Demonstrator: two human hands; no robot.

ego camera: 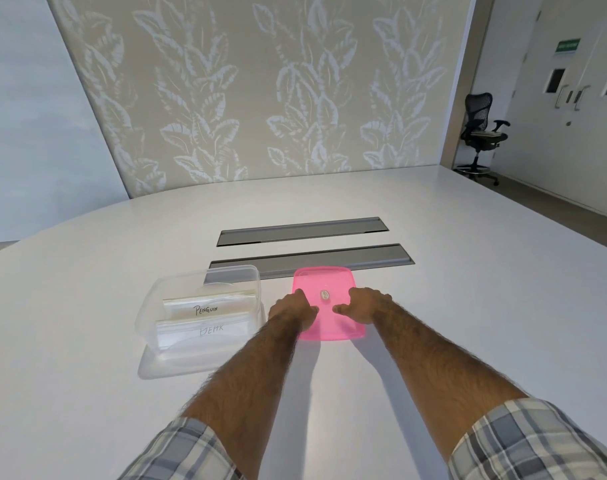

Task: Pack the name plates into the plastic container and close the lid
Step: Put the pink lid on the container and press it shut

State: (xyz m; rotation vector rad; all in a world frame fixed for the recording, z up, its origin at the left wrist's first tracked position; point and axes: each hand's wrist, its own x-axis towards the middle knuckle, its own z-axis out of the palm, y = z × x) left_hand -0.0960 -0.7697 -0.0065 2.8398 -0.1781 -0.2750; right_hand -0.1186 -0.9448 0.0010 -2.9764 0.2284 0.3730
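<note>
Head view, left hand [292, 308] and right hand [363, 304] resting side by side on the pink lid [324, 278], which lies flat on the white table [70, 306], fingers bent, grip impossible to tell, two name plates [208, 309] standing inside the clear plastic container [149, 317] just left of the lid

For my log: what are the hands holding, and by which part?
The left hand and right hand are on the pink lid, at its left and right edges, thumbs on top; whether they actually grip it cannot be told.
</note>
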